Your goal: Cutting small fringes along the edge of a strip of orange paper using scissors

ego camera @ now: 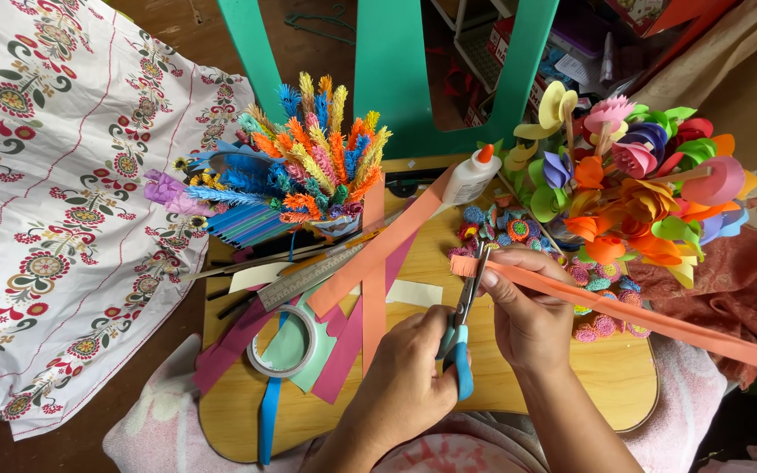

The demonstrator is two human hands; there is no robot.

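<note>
Nearest the camera, the left hand [409, 377] is closed around the blue handles of a pair of scissors [463, 320], whose blades point toward twelve o'clock, up and away from the body. Just beside it, at about two o'clock, the right hand [527, 311] pinches the near end of an orange paper strip [641, 320] between thumb and fingers. The strip's long axis runs from the blade tips out toward four o'clock, past the edge of the wooden board [597, 385] that lies on the lap. The blades meet the strip almost at right angles at its fringed end, so the right hand is the nearer of the two to the cut. On the board at nine o'clock lie a tape roll [289, 343], pink and orange strips and a ruler [308, 278]. Farther off stand a glue bottle [470, 175], a bunch of fringed paper spikes [317, 149] at eleven o'clock and paper flowers [641, 184] at one o'clock.
</note>
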